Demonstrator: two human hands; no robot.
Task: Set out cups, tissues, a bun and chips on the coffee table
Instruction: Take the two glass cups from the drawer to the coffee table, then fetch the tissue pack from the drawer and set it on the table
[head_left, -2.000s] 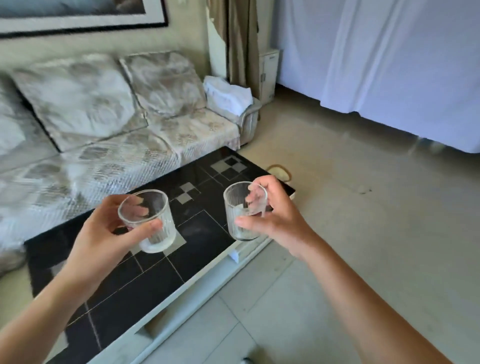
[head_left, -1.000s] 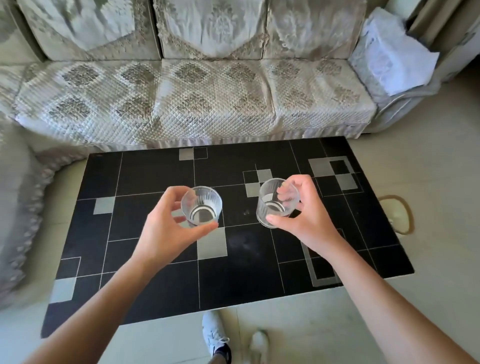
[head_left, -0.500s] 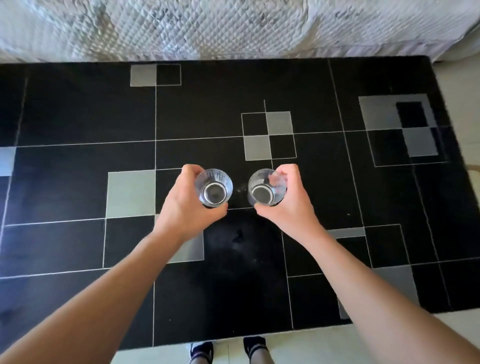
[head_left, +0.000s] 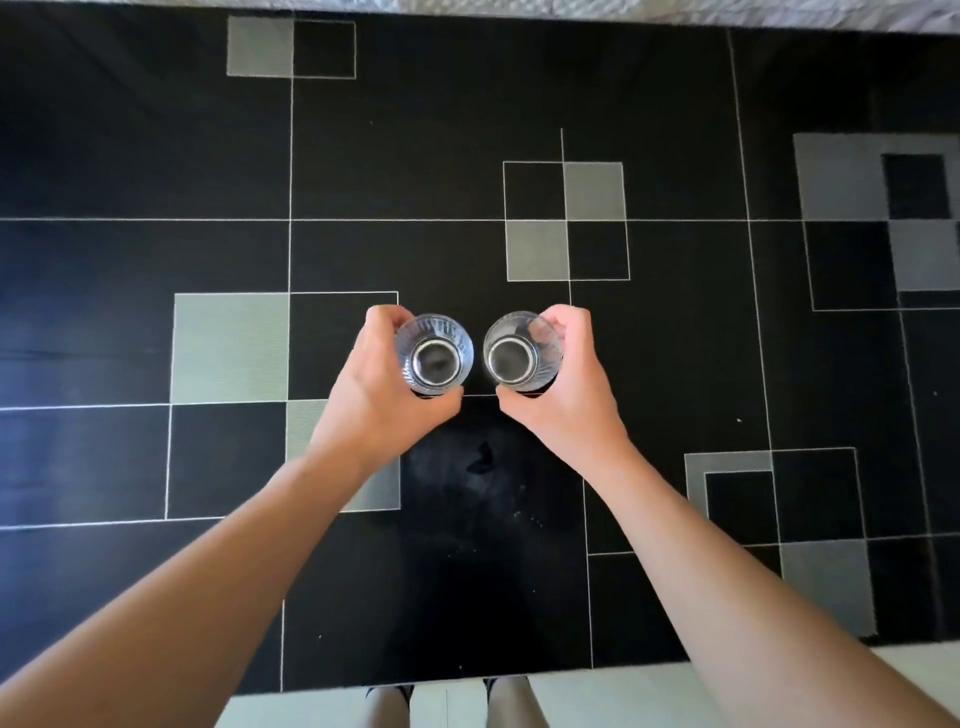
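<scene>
From the head view, straight down, the frame is filled almost wholly by the coffee table (head_left: 675, 364), a black top crossed by thin white lines and set with grey squares. A pale quilted strip of sofa (head_left: 779, 6) is glimpsed along the 12 o'clock edge, and light floor (head_left: 597, 696) is seen at 6 o'clock, where two legs (head_left: 447, 706) are cut off by the frame.

At the centre, the left glass cup (head_left: 434, 353) is gripped by the left hand (head_left: 379, 400), thumb at the near side and fingers curled round the far side. Just beside it at 3 o'clock, the right glass cup (head_left: 522, 351) is gripped the same way by the right hand (head_left: 566, 395). A narrow gap is left between the two cups. Both are upright, mouths up, ribbed walls showing.

Whether the cups' bases are touching the table cannot be told from this angle. Faint smudges and specks (head_left: 483, 462) are made out on the black top at 6 o'clock of the cups. Both forearms are cut off at the lower corners.
</scene>
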